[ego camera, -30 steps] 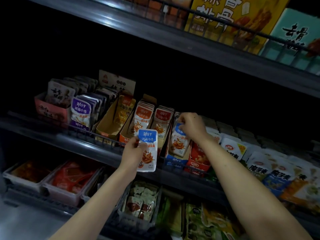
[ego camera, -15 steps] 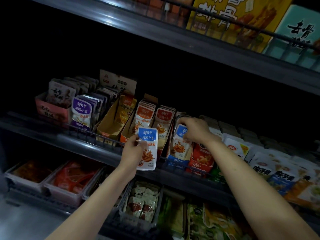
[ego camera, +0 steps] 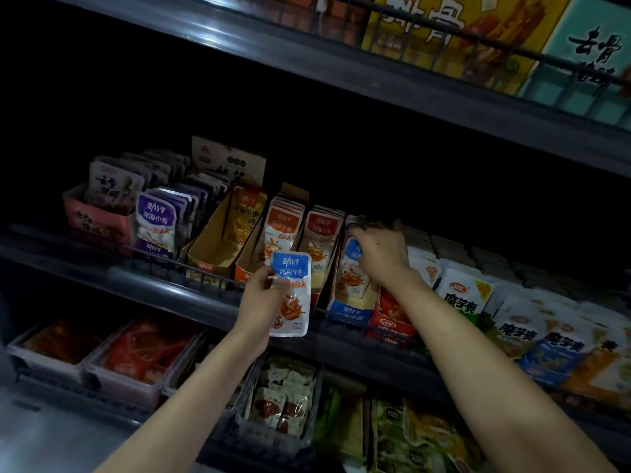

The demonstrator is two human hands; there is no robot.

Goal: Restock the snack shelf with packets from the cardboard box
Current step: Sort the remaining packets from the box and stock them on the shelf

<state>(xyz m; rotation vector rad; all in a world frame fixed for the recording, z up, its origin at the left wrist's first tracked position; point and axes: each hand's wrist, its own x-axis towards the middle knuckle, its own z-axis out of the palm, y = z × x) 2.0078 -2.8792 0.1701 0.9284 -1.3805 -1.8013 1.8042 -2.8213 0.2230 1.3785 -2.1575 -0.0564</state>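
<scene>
The right hand (ego camera: pixel 379 254), gripping the shelved packets (ego camera: pixel 353 271), should tilt them back so the left hand (ego camera: pixel 261 298), pinching a blue packet (ego camera: pixel 297 302), slips it in upright.

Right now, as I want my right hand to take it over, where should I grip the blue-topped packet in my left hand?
Pinch the blue-topped packet at its top right corner, coming from the right. It is upright, face to you; the left hand holds its left edge, so the right edge is free. The right hand grips boxed packets.
</scene>
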